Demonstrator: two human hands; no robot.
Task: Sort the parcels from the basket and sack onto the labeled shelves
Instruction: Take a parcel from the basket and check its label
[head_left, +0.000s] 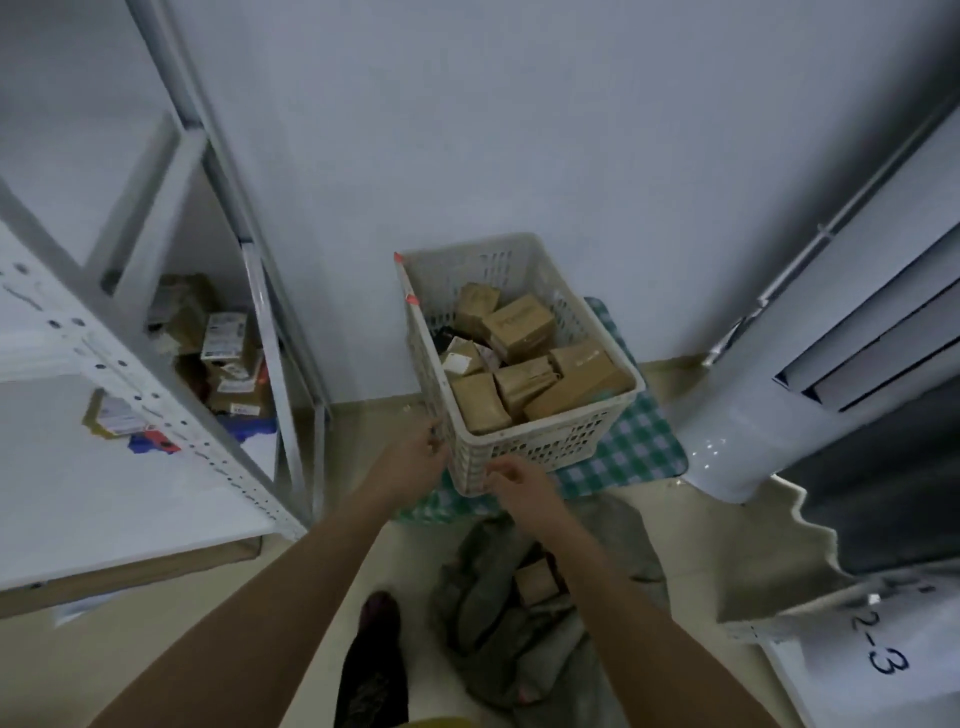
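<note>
At twelve o'clock from where I stand, against the wall, sits the white basket (519, 364) on a green checked cloth (628, 447), loaded with brown parcels (519, 325) nearly to its rim. Both my hands are at its near corner. My left hand (415, 460) has its fingers curled at the basket's left near edge, and my right hand (519, 480) is curled against the front wall just below the rim. The motion blur makes me hedge: they seem to be taking hold of the basket, but I cannot tell whether either grip is fully closed.

At about five o'clock, on the floor near my foot (379, 660), lies the grey sack (498, 639), slumped open with one small brown parcel (535, 582) showing inside. To my nine o'clock stands the white metal shelf unit (156, 415), with a few boxes already on its lower shelves (228, 358). At three o'clock a second shelf carries a handwritten label (883, 649) (the part I can read ends in "2-3").

I judge the sorting to be barely begun, with basket and sack both still full. The step in hand looks like positioning the basket or reaching for a first parcel. Next I need a firm hold on one parcel, a look at its label, and a match to the right shelf.
</note>
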